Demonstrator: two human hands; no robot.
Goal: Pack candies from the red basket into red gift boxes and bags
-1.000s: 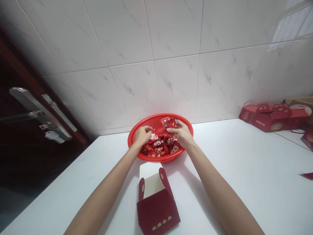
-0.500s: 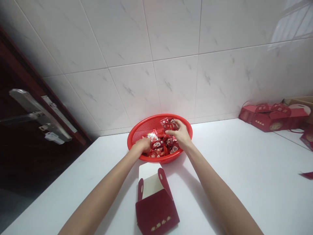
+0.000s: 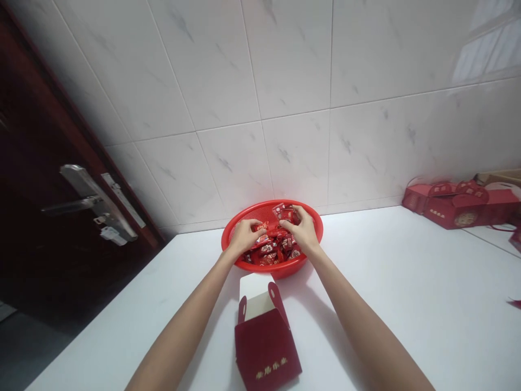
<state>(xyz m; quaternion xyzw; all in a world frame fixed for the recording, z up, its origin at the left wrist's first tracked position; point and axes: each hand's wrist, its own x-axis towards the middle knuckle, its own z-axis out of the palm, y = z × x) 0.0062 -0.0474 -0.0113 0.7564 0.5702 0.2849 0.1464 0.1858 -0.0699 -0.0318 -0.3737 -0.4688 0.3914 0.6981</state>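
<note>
A red plastic basket with a perforated wall holds many wrapped candies in red and white. Over its left part, my left hand has its fingers and thumb closed on a small red wrapped candy. On the other side my right hand grips red candy packets between thumb and fingers, just above the pile. Nearer to me, in front of the basket, stands a dark red cardboard box with gold lettering. Its top is open, its handle flaps and pale inner flap raised.
Several red gift boxes with handles stand at the right by the tiled wall. To the left is a dark door with a metal handle. The white table ends at a slanted left edge.
My left hand has risen from among the candies and now pinches one. My right hand keeps its packets with little movement. The whole view has shifted slightly.
</note>
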